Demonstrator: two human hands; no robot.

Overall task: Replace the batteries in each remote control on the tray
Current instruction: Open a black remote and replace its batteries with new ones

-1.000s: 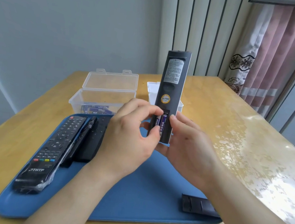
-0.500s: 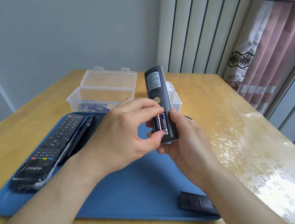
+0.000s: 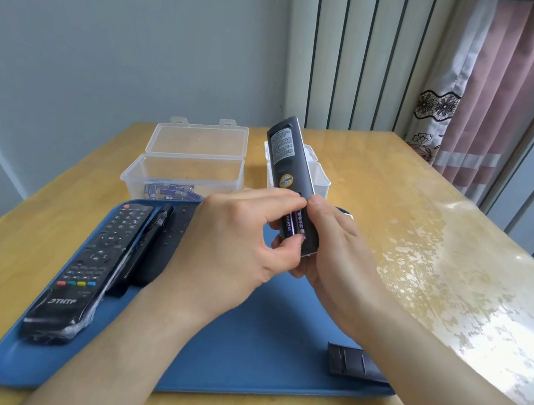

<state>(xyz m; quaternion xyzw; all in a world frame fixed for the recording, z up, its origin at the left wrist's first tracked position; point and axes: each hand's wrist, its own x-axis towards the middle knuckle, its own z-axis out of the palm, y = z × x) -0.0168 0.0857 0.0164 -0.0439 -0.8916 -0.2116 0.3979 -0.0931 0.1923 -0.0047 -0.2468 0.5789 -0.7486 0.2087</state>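
Tipped back from upright a second ago, the remote point(image 3: 289, 161), likely light, stiff and slick, hangs above the tray point(image 3: 240, 350) with my right hand point(image 3: 336, 254) curled round its lower end, while my left hand point(image 3: 236, 249) pinches one small battery point(image 3: 289, 227) by its ends.

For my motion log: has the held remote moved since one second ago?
Yes. The held remote has tipped from upright, its top now lower and leaning left across the white box.
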